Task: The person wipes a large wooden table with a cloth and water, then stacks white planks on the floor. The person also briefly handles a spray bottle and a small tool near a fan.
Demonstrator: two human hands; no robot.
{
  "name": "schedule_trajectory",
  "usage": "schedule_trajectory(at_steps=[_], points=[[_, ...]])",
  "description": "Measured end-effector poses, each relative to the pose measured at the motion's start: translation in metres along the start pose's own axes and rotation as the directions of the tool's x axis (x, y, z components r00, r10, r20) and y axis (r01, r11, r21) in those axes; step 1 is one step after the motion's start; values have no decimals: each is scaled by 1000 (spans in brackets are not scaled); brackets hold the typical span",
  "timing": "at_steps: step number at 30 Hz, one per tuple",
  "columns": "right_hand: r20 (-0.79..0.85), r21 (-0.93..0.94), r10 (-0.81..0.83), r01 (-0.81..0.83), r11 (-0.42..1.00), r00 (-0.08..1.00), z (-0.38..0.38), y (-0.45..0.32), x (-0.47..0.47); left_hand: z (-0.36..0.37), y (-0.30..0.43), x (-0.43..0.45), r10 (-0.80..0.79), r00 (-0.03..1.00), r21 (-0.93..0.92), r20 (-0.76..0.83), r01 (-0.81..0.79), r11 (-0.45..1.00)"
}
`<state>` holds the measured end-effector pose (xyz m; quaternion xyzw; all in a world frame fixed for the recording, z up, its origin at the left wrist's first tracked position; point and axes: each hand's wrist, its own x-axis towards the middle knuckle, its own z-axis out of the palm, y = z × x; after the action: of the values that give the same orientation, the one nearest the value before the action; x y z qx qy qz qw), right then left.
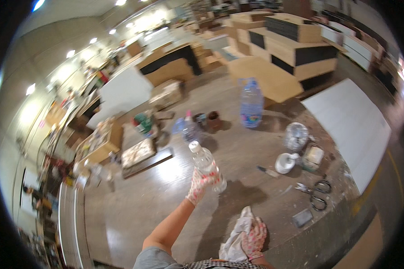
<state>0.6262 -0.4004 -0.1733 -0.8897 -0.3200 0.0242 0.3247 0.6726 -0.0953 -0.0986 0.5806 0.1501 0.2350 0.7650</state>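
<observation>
My left hand [202,183], in a white glove with red spots, is wrapped around a clear plastic bottle [205,161] with a white cap. The bottle is held up over the worktable, slightly tilted, and holds clear liquid. My right hand [255,238] wears a matching glove and lies low over the table's near edge. Gathered at its thumb side is a crumpled white cloth [236,233], which this hand holds; part of the grip is hidden. The brown worktable [138,215] spreads out beneath both hands.
To the right lie black-handled scissors [318,195], a utility knife [268,171], a roll of white tape [285,163] and a small grey block [302,218]. A large clear bottle [251,104] stands further back. A wooden box [102,143] sits left. Stacked boards [296,50] rise behind.
</observation>
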Motion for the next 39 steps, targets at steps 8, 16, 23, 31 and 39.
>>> schedule_trajectory(at_steps=[8,16,23,31,39], points=[[9,56,28,-28,998,1000,7,-2,13,-99,69,-208,-104,887,129,-449,180,975],[-127,190,146,-120,974,981,38,5,21,-175,86,-315,-422,857,59,-296,458,887],[-202,629,420,-212,748,885,69,-61,-49,-216,74,-329,-716,695,302,62,671,677],[-369,738,513,-92,669,775,21,-103,-102,-290,102,-369,-652,759,271,11,625,732],[-248,677,568,-279,682,785,47,-110,-73,-355,142,-439,-646,705,92,-294,693,715]])
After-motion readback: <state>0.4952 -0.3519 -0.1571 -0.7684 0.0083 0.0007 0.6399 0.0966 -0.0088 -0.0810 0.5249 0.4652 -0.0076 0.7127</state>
